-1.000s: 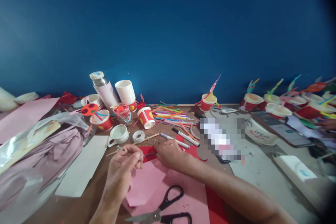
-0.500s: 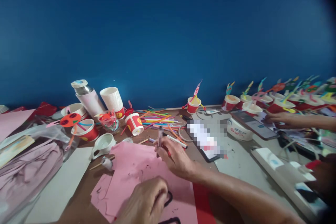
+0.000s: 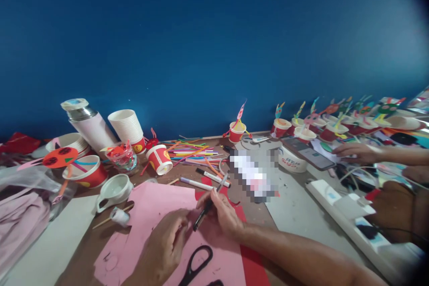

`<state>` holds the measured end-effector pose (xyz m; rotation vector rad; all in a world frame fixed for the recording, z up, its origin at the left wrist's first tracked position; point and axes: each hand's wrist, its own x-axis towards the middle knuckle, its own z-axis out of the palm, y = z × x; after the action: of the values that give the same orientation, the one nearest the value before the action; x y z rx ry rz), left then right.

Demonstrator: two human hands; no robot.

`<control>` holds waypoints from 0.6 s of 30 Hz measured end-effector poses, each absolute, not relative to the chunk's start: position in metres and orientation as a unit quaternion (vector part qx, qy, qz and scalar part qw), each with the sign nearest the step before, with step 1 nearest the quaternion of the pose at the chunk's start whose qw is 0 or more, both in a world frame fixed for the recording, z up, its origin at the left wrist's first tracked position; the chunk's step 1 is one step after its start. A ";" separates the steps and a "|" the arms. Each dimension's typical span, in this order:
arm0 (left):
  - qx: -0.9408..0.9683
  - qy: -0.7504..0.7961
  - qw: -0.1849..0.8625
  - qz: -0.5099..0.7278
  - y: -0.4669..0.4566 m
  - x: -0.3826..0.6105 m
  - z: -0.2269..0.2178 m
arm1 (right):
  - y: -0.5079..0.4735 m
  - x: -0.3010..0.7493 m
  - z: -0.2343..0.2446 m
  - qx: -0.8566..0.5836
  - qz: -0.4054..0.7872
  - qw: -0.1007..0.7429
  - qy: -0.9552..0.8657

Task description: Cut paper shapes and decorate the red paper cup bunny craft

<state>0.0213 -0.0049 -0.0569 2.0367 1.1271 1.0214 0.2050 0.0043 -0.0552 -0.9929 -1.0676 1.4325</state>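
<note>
My right hand (image 3: 223,214) is closed on a black marker pen (image 3: 208,205), its tip aimed down at a sheet of pink paper (image 3: 157,214). My left hand (image 3: 167,246) rests on that paper just left of the pen, fingers curled and pressing the sheet. Black-handled scissors (image 3: 196,266) lie on the pink paper right below both hands. Red paper (image 3: 250,259) shows under the pink sheet's right side.
Beyond the hands lie loose markers (image 3: 204,173), coloured straws (image 3: 189,151), red paper cups (image 3: 159,158), a cup stack (image 3: 127,127), a flask (image 3: 89,123), a white mug (image 3: 112,190). Another person's hand (image 3: 355,152) rests near a phone (image 3: 306,152) at right. A white power strip (image 3: 348,214) crosses right.
My right hand has drawn back toward me with the pen, from the marker pile onto the pink sheet. My left hand moved from the scissors up beside the pen. The view shifted right.
</note>
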 end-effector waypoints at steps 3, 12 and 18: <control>0.743 0.419 0.330 0.404 -0.004 0.025 -0.070 | 0.003 0.205 -0.059 -0.397 0.613 0.519 -0.444; 0.759 0.398 0.335 0.393 -0.001 0.025 -0.087 | 0.008 0.203 -0.063 -0.341 0.648 0.501 -0.461; 0.846 0.399 0.220 0.278 -0.006 0.021 -0.068 | 0.010 0.204 -0.060 -0.341 0.635 0.496 -0.484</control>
<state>0.0208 -0.0058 -0.0683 2.3394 1.1046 0.7688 0.2036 0.0104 -0.0602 -0.8266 -1.1720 1.5395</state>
